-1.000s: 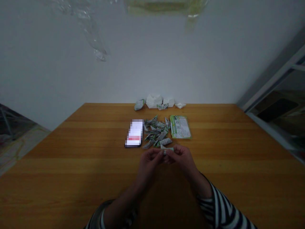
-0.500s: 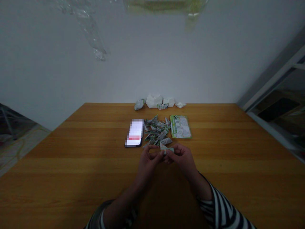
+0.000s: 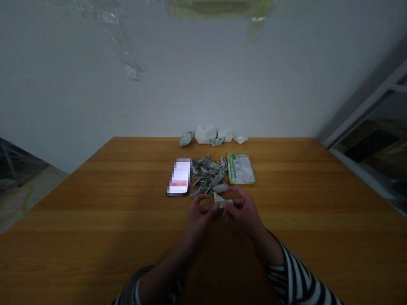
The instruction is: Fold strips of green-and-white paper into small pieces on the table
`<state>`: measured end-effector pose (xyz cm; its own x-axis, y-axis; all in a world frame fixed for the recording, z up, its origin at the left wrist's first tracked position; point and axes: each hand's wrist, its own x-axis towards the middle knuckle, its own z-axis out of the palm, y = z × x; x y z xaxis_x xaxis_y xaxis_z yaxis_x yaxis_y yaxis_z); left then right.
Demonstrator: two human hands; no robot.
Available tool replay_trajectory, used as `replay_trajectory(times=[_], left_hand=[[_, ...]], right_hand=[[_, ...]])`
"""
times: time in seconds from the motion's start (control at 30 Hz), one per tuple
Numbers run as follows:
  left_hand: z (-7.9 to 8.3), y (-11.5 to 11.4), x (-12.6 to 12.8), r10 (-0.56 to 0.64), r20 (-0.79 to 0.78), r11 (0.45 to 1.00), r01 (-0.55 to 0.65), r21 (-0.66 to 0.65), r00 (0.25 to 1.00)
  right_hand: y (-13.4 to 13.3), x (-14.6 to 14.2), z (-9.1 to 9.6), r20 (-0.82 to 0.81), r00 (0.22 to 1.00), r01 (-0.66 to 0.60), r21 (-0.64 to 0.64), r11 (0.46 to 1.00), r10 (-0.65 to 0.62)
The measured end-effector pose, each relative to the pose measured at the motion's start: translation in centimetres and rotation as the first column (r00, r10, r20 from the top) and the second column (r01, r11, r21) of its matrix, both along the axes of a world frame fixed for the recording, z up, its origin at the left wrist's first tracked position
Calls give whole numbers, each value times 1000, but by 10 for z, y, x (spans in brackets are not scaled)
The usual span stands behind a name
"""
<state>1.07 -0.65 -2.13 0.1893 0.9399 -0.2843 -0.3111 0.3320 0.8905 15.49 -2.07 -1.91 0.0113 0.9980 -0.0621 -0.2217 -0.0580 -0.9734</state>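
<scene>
"What's the whole setup?"

"A wooden table [image 3: 273, 220] against a pale wall [image 3: 203, 84], with a phone [image 3: 179, 178] lying left of centre, its screen blurred out. Just right of it sits a heap of folded paper pieces [image 3: 208, 176], printed green and white, then a green-edged printed packet [image 3: 241, 168] further right. Crumpled white paper [image 3: 205, 134] lines the far edge."

"And the hands?"

"Both are close together, just near of the heap. The small folded paper piece [image 3: 221, 201] sits between them, held above the table. The fingertips [image 3: 229, 203] of the right hand [image 3: 244, 212] pinch it narrowly from the right. The fingers of the left hand [image 3: 200, 220] curl in from the other side, but whether they're gripping it, I can't tell."

"What could go wrong?"

"A slack pinch could let the paper spring open or slip — it looks light and small. Uneven pressure might crease it in the wrong place. If it dropped, it could land on the heap and get lost among the lookalikes. A careless wrist could also nudge the heap or the phone — neither is far away."
</scene>
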Motion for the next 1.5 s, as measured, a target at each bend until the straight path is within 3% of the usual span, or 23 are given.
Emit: replay_trajectory(times=[0.1,0.2,0.3,0.4,0.47,0.6,0.67,0.8,1.0,1.23,1.5], left_hand=[[-1,4,-2,-31,29,1000,31,-2,999],[2,7,-3,-101,19,995,100,16,995],[5,9,-4,-144,-52,987,148,70,988],[6,9,-4,-105,-144,983,124,132,984],[6,10,-5,-102,-138,985,119,123,985],[5,11,-6,-171,30,985,170,29,985],[4,11,-6,-161,68,987,160,16,985],[2,10,-7,-111,-19,993,112,49,994],[8,11,-10,-120,-167,969,152,193,979],[12,13,-11,-76,-272,951,152,270,959],[10,12,-10,-82,-264,956,151,253,961]], right_hand=[[-2,0,0,105,994,28,47,999,-32],[-4,1,-2,374,915,79,200,977,-151],[-7,0,-7,608,767,-41,366,930,-206],[-9,-4,-8,668,723,-155,405,901,-175],[-11,-7,-6,616,775,-141,387,911,-141],[-11,-6,1,340,939,-56,316,947,-57],[-8,-5,1,250,966,-11,283,959,-63],[-1,-3,-3,210,972,70,186,980,-110],[1,-3,1,8,994,-108,2,994,108],[0,-2,0,-126,981,-152,-48,987,145],[0,-7,-7,-324,938,-156,-64,986,128]])
